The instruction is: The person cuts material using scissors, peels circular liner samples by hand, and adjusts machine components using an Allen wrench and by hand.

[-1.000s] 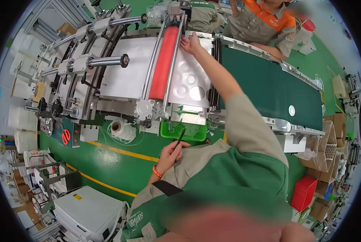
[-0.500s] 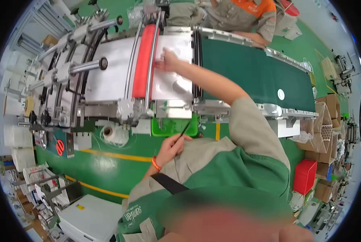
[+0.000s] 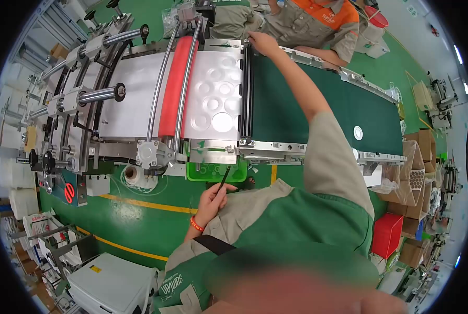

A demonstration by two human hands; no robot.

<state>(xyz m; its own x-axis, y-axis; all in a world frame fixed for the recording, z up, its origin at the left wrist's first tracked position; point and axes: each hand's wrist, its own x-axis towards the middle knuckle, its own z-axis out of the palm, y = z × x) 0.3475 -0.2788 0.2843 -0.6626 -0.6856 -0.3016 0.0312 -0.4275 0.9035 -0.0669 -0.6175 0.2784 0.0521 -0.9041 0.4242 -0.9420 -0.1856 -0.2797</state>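
The rods (image 3: 187,86) are glossy metal, the belt (image 3: 359,104) matt, the roller (image 3: 176,86) perhaps rubber.

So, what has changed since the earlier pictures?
The right hand has moved rightward from beside the red roller to the far end of the black roller. The left hand still holds the thin dark tool; the white disc still lies on the green belt.

Left of the belt (image 3: 317,104), the roller (image 3: 177,86) crosses the sheet (image 3: 198,73).
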